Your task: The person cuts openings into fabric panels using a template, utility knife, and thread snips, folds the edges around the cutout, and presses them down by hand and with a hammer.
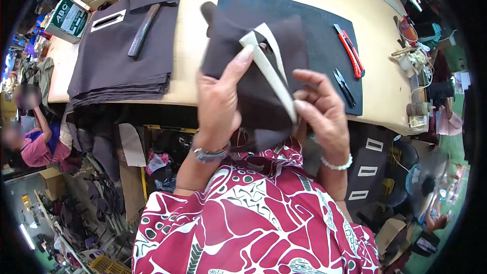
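My left hand (pixel 220 96) grips a dark fabric piece (pixel 228 35) at its left side, the thumb pressed on a white strip (pixel 274 83) that frames a slit. The white frame is bent open, its two long sides apart, with dark cloth between them. At the lower end of the strip, my right hand (pixel 324 111) pinches its tip between thumb and curled fingers. The fabric is raised over a dark cutting mat (pixel 324 45). On the mat's right side lie a red cutter (pixel 349 50) and small thread snips (pixel 344 87).
Left on the table (pixel 195 0) is a stack of dark fabric (pixel 122 76) with a hammer-like tool (pixel 143 33) on top. A tin marked ABC (pixel 67 19) stands beside it. Tangled cords and small items (pixel 413 66) line the right edge. A co-worker (pixel 43 144) is far left.
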Demonstrator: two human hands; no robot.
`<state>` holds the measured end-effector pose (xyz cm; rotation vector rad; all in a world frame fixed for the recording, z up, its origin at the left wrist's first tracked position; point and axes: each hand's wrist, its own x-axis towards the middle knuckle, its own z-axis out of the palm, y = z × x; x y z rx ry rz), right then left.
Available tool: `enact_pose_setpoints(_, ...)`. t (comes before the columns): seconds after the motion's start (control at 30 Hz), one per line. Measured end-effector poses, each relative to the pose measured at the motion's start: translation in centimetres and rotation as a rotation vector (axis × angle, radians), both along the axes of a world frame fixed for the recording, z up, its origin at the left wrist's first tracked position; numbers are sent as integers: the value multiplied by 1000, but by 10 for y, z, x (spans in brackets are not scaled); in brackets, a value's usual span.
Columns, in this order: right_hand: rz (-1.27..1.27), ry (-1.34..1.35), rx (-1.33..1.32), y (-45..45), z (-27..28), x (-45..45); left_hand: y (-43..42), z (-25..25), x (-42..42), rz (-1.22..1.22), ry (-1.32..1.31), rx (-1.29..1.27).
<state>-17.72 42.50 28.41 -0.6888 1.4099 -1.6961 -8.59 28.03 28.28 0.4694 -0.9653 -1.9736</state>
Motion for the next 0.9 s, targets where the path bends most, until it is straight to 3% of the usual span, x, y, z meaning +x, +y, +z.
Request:
enact_pose_setpoints(0.07, 9, 75, -56, 6, 10, -10, 3, 12, 17, 65, 42, -142)
enact_pose_setpoints(0.13, 54, 234, 52, 6, 11, -24, -6, 12, 26, 238, -139, -393)
enact_pose_setpoints(0.2, 24, 570, 224, 2, -9, -47, -17, 6, 27, 393, -199, -105)
enact_pose_setpoints(0.27, -41, 770, 259, -4, -25, -58, -40, -20, 39, 602, -244, -281)
enact_pose_setpoints(0.37, -82, 1101, 287, -5, -56, -71, -43, -12, 39, 867, -250, -768)
enact_pose_setpoints(0.47, -75, 1241, 269, -4, -73, -70, -37, 3, 22, 393, -515, -1305)
enact_pose_setpoints(0.53, -76, 1214, 250, -3, -74, -62, -32, -9, -10, -112, -427, -1399)
enact_pose_setpoints(0.67, -163, 1169, 178, 1, -86, -57, -36, -59, -69, -690, -569, -1652)
enact_pose_setpoints(0.8, -236, 1127, 166, 5, -96, -57, -43, -64, -87, -975, -624, -1381)
enact_pose_setpoints(0.9, -209, 1179, 159, 9, -94, -59, -47, -74, -79, -896, -551, -1393)
